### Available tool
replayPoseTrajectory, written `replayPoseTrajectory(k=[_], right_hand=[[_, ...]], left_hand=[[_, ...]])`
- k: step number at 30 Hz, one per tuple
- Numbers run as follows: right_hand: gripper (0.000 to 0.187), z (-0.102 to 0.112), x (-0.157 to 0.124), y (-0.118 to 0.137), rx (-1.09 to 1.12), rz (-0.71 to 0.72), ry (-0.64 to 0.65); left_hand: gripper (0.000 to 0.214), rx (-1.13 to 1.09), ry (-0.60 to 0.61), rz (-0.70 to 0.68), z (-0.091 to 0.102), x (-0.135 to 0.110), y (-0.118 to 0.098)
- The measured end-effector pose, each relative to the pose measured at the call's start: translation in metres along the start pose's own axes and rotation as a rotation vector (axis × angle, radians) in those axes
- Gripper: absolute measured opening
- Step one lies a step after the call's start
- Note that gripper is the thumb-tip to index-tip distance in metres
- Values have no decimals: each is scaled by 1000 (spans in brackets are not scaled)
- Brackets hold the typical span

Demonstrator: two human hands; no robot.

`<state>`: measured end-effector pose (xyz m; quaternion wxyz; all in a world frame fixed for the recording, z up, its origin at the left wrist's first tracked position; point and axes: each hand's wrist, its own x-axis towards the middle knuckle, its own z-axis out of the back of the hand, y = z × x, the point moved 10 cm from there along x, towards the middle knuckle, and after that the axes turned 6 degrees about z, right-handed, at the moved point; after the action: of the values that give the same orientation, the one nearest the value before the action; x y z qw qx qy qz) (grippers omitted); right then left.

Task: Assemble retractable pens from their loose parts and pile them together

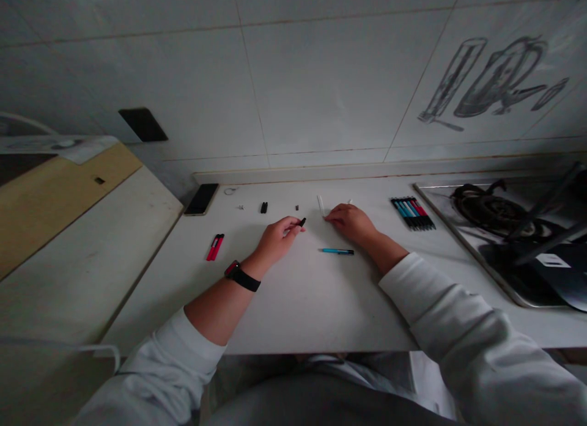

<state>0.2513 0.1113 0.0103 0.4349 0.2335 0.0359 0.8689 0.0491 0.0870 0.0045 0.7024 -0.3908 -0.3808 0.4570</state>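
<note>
My left hand (277,238) pinches a short black pen barrel piece (301,222) between thumb and fingers. The fingertips of my right hand (350,222) are closed together at the lower end of thin whitish pen refills (320,203) lying on the white countertop (293,304). A blue pen barrel (337,251) with a dark end lies in front of my hands. Behind my left hand are a pair of small black pen parts (264,208) and some tiny dark pieces (296,208). Two red pen barrels (215,247) lie to the left.
A row of several pens (413,214) lies at the right, beside a gas stove (495,230). A phone (202,199), a thin ring (230,191) and tiny metallic bits (241,207) are at the back left. The tiled wall (321,96) bounds the counter behind.
</note>
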Motion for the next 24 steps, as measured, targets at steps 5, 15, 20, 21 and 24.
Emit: replayPoseTrajectory(k=[5,15,20,21,24], right_hand=[[25,1,1,8,-20,35,30],[26,-1,2,17,-42,52,67],[20,-4,4,27,-70,59,117],[19,-5,5,29,-77,55,125],[17,-6,4,33,-95,12,138]], left_hand=[[15,19,0,-11,0,0,0],[15,47,-15,-5,0,0,-2],[18,66,-29,-2,1,1,2],[18,67,-28,-7,1,1,3],[19,69,-24,-20,1,1,3]])
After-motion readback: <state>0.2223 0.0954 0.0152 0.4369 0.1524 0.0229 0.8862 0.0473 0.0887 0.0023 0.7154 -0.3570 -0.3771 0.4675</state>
